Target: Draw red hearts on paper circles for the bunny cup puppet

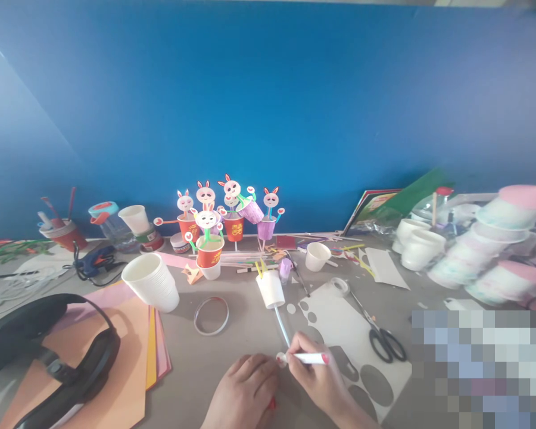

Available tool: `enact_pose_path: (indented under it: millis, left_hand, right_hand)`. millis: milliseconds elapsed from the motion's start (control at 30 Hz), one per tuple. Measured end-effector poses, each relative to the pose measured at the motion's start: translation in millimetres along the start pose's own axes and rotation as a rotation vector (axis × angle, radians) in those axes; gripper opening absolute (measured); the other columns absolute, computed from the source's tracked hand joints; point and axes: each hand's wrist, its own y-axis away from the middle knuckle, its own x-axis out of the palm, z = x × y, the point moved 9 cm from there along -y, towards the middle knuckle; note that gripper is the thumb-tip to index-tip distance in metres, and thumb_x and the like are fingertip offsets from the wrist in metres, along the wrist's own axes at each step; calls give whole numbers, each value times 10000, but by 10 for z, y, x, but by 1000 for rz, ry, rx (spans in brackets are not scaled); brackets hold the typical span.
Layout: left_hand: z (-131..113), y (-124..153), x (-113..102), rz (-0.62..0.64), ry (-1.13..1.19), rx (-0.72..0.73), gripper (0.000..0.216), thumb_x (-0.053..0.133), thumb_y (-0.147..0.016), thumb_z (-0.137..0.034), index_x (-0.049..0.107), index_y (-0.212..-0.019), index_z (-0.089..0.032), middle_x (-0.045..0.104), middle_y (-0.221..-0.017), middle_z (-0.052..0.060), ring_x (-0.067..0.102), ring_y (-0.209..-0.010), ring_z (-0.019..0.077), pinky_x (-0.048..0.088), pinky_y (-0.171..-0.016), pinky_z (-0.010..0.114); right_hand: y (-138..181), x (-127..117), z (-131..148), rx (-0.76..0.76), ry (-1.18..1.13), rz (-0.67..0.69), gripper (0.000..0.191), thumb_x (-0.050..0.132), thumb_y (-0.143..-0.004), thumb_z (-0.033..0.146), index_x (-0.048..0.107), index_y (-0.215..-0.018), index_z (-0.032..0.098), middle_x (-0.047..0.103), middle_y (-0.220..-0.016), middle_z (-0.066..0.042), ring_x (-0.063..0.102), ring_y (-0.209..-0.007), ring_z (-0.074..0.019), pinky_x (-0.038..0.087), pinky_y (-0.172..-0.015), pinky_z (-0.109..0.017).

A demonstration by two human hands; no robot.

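My right hand (311, 372) pinches a white marker with a red end (310, 358), its tip at a small white paper disc (281, 359) with red on it. The disc sits at the end of a pale blue straw or stick (282, 326), which runs to a white paper cup (270, 289) with yellow strips sticking up. My left hand (250, 387) rests on the table beside the disc, fingers curled. A red marker cap (272, 403) pokes out from under it; the fingertips are partly hidden.
Finished rabbit figures in red and purple cups (209, 247) stand at the back. Stacked white cups (152, 283), a tape roll (211, 316) and a headset (80, 363) over coloured paper (129, 369) lie left. Black-handled scissors (386, 345) and cut white paper (339, 322) lie right.
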Motion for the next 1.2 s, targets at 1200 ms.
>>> enact_pose_path:
  millis: [1200]
  left_hand:
    - [4, 59, 78, 37, 5, -1, 181, 541, -972, -336, 669, -1003, -212, 798, -1093, 0, 693, -1007, 194, 554, -833, 320]
  right_hand:
    - [8, -23, 17, -15, 1, -11, 231, 476, -891, 263, 392, -676, 258, 560, -569, 45, 516, -513, -139, 400, -507, -223]
